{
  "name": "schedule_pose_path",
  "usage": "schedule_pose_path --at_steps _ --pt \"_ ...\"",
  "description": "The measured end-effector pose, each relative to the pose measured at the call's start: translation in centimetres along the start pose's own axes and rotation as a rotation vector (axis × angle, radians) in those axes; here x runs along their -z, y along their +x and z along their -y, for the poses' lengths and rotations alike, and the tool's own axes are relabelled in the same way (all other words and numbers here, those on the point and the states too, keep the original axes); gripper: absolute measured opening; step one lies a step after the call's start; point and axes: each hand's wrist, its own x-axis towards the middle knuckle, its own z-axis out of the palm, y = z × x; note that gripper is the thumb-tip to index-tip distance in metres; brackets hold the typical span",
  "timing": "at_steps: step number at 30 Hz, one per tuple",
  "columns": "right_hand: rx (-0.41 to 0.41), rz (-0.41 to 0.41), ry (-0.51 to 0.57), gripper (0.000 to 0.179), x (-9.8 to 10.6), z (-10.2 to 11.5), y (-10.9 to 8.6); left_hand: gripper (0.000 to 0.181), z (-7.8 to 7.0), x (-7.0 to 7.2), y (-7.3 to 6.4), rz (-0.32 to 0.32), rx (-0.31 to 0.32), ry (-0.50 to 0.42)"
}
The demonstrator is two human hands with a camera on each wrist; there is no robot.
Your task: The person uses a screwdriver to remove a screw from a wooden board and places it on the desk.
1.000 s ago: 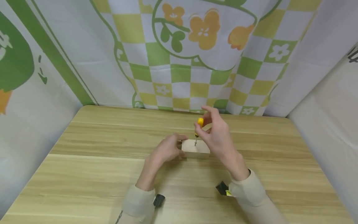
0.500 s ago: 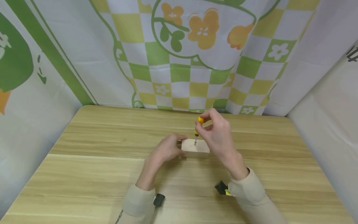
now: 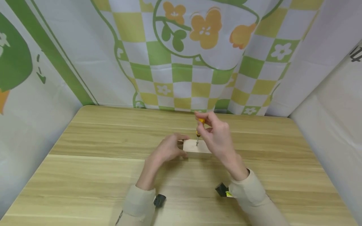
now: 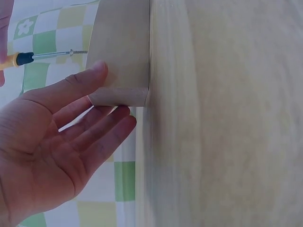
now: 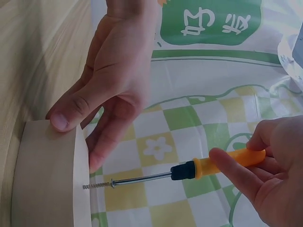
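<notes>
A pale wooden block (image 3: 195, 150) lies on the table, its left end held between the thumb and fingers of my left hand (image 3: 168, 147). In the left wrist view, that thumb presses the block's near side (image 4: 120, 52). A screw (image 5: 98, 185) stands upright with its tip at the block's top face, much of its thread showing. Its head meets the tip of a screwdriver (image 5: 184, 171) with a yellow handle and black collar. My right hand (image 3: 219, 136) pinches the handle between thumb and fingers from above.
The wood-grain table (image 3: 99, 182) reaches back to a green-and-yellow checked curtain (image 3: 181, 75). White cloth walls stand on both sides. Small black wrist cameras, the left one (image 3: 160, 201) and the right one (image 3: 222, 189), sit at the sleeves.
My right fingers have turned over the screwdriver handle, from spread out to curled over its top. The left hand and block keep their places; the screw stays at the same spot.
</notes>
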Motion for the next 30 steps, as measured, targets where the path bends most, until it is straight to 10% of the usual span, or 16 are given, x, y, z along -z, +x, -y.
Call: schedule_pose_path --at_steps 11,20,30 --pt "-0.123 0.124 0.125 0.022 0.7 -0.2 0.0 0.064 0.9 0.0 0.2 0.016 -0.003 -0.111" --pt "-0.01 -0.022 -0.198 0.023 0.8 0.0 0.0 0.065 1.2 -0.2 0.2 0.007 0.008 -0.147" --pt "-0.069 -0.044 -0.074 0.022 1.3 0.3 0.5 0.066 1.4 -0.1 0.2 -0.006 0.025 -0.187"
